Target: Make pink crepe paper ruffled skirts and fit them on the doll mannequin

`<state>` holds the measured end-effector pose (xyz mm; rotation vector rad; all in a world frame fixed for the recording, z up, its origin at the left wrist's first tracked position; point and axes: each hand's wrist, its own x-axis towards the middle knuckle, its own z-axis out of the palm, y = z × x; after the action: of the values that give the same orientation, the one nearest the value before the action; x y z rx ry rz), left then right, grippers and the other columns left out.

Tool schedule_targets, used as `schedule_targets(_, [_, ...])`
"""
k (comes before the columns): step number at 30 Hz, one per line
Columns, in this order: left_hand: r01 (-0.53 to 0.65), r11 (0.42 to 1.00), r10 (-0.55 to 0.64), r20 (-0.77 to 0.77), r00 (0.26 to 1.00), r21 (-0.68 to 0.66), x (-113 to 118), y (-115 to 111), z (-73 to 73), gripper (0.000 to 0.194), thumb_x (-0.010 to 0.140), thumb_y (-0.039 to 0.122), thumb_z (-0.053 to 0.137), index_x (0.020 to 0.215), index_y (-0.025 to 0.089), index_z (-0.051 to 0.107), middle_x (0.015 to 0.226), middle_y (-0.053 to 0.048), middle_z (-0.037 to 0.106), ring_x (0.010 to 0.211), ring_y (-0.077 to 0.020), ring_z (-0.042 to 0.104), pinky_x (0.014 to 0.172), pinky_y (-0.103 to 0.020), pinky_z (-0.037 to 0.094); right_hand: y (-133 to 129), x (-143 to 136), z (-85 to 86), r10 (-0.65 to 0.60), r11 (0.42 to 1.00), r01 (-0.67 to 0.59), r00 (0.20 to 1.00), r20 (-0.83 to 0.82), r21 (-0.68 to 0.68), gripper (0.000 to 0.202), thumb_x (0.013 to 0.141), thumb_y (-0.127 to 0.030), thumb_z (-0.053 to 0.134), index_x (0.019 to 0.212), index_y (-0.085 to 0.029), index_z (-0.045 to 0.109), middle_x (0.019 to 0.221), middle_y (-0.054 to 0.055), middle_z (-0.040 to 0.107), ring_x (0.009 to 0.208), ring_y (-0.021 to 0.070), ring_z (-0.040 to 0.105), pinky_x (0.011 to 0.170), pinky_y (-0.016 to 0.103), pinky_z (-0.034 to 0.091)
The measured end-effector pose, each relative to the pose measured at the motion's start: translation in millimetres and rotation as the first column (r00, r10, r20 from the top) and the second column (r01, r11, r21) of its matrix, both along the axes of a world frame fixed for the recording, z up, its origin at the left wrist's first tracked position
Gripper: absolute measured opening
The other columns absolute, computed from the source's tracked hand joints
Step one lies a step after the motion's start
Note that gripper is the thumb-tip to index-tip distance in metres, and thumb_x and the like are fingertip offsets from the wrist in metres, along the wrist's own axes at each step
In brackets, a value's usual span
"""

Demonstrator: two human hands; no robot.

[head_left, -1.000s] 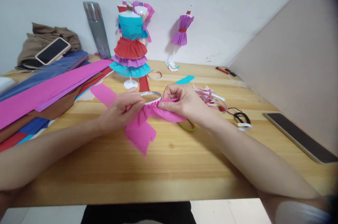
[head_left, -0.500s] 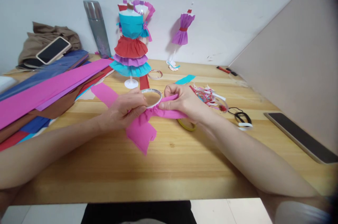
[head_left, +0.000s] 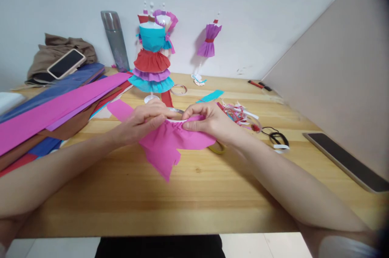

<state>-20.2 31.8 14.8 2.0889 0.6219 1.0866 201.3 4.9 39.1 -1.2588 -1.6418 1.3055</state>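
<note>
My left hand (head_left: 148, 119) is closed at the left end of a gathered piece of pink crepe paper (head_left: 165, 156), with its thumb laid along the upper edge. Between thumb and fingers, my right hand (head_left: 206, 121) pinches the same pink paper on the right. Small pleats bunch at the top edge between the two hands, along a thin white strip. Just behind that edge shows the rim of a narrow tape roll (head_left: 175, 110), mostly hidden by my fingers. The paper's lower end hangs down with a ragged corner.
Behind my hands stands a mini dress form (head_left: 152, 39) in tiered paper; another in purple (head_left: 209, 39) is farther right. Crepe paper sheets (head_left: 67, 100) lie left, near a tilted bottle (head_left: 115, 41). Paper scraps (head_left: 238, 114), a yellow tape roll (head_left: 217, 148) and a tablet-like device (head_left: 346, 160) lie right.
The tape roll's ring has tipped, so less of it shows. The pink paper on the right now spreads downward, and my left thumb lies flatter along the edge. The view has shifted slightly.
</note>
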Motion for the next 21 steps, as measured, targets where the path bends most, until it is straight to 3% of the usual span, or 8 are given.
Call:
schedule_targets(2, [0.046, 0.998, -0.045, 0.04, 0.998, -0.033, -1, 3, -3.4, 0.049, 0.087, 0.061, 0.057, 0.118, 0.025, 0.07, 0.122, -0.007, 0.07, 0.119, -0.0281, 0.059, 0.106, -0.044, 0.042, 1, 0, 0.3, -0.053, 0.997, 0.051, 0.997, -0.056, -0.05, 0.026, 0.051, -0.03, 0.084, 0.066, -0.017, 0.067, 0.056, -0.005, 0.057, 0.05, 0.0081, 0.045, 0.051, 0.023, 0.032])
schedule_targets(4, [0.038, 0.989, -0.006, 0.217, 0.976, -0.143, 0, 7, -9.5, 0.062, 0.081, 0.067, 0.06, 0.128, 0.027, 0.064, 0.137, -0.005, 0.061, 0.13, -0.0284, 0.052, 0.113, -0.043, 0.038, 3, 1, 0.1, -0.104, 0.992, 0.095, 0.987, -0.122, -0.081, 0.027, 0.05, -0.03, 0.085, 0.066, -0.018, 0.067, 0.055, -0.005, 0.059, 0.049, 0.0081, 0.046, 0.049, 0.022, 0.032])
schedule_targets(8, [-0.04, 0.932, 0.233, 0.512, 0.827, -0.36, 9, 11, -23.2, 0.056, 0.083, 0.069, 0.055, 0.113, 0.024, 0.068, 0.117, -0.007, 0.069, 0.111, -0.0236, 0.064, 0.096, -0.038, 0.052, 10, 6, -0.6, -0.198, 0.978, 0.17, 0.938, -0.285, -0.121, 0.027, 0.051, -0.03, 0.085, 0.067, -0.018, 0.066, 0.057, -0.003, 0.062, 0.049, 0.0091, 0.051, 0.049, 0.022, 0.034])
schedule_targets(10, [0.034, 0.878, 0.237, 0.498, 0.834, -0.477, 13, 9, -28.6, 0.052, 0.087, 0.065, 0.051, 0.106, 0.02, 0.068, 0.109, -0.009, 0.071, 0.102, -0.0238, 0.067, 0.087, -0.038, 0.055, 13, 8, -0.4, -0.225, 0.974, 0.197, 0.91, -0.348, -0.113, 0.027, 0.053, -0.03, 0.085, 0.068, -0.018, 0.066, 0.06, -0.002, 0.064, 0.051, 0.0098, 0.054, 0.05, 0.023, 0.036])
schedule_targets(12, [0.109, 0.8, 0.169, 0.395, 0.903, -0.59, 16, 3, -31.9, 0.04, 0.081, 0.055, 0.065, 0.099, 0.019, 0.07, 0.101, -0.009, 0.072, 0.087, -0.0223, 0.069, 0.076, -0.035, 0.056, 14, 8, -0.2, -0.253, 0.968, 0.236, 0.891, -0.377, -0.091, 0.028, 0.054, -0.03, 0.086, 0.068, -0.018, 0.065, 0.06, -0.002, 0.064, 0.052, 0.0101, 0.054, 0.051, 0.023, 0.037])
schedule_targets(15, [0.103, 0.74, 0.0, 0.154, 0.988, -0.664, 18, -10, -29.9, 0.026, 0.071, 0.036, 0.078, 0.089, 0.018, 0.072, 0.093, -0.006, 0.073, 0.075, -0.0172, 0.067, 0.068, -0.029, 0.054, 11, 4, -0.7, -0.301, 0.953, 0.29, 0.865, -0.401, -0.09, 0.029, 0.052, -0.03, 0.086, 0.068, -0.018, 0.065, 0.06, -0.003, 0.063, 0.052, 0.0095, 0.053, 0.051, 0.023, 0.037])
schedule_targets(17, [0.09, 0.716, -0.06, 0.067, 0.996, -0.693, 20, -19, -24.3, 0.026, 0.072, 0.039, 0.076, 0.086, 0.017, 0.073, 0.09, -0.006, 0.074, 0.072, -0.0162, 0.067, 0.065, -0.027, 0.052, 8, 0, -1.7, -0.314, 0.949, 0.297, 0.853, -0.417, -0.108, 0.03, 0.051, -0.029, 0.086, 0.069, -0.018, 0.065, 0.06, -0.003, 0.063, 0.051, 0.0093, 0.053, 0.051, 0.023, 0.037])
schedule_targets(21, [0.034, 0.712, 0.052, 0.1, 0.994, -0.702, 26, -30, -14.5, 0.036, 0.07, 0.049, 0.075, 0.065, 0.014, 0.067, 0.058, -0.002, 0.063, 0.051, -0.0103, 0.055, 0.05, -0.022, 0.041, 5, -6, -5.0, -0.306, 0.952, 0.273, 0.851, -0.427, -0.138, 0.032, 0.048, -0.028, 0.087, 0.068, -0.018, 0.064, 0.061, -0.003, 0.064, 0.051, 0.0101, 0.053, 0.05, 0.023, 0.038])
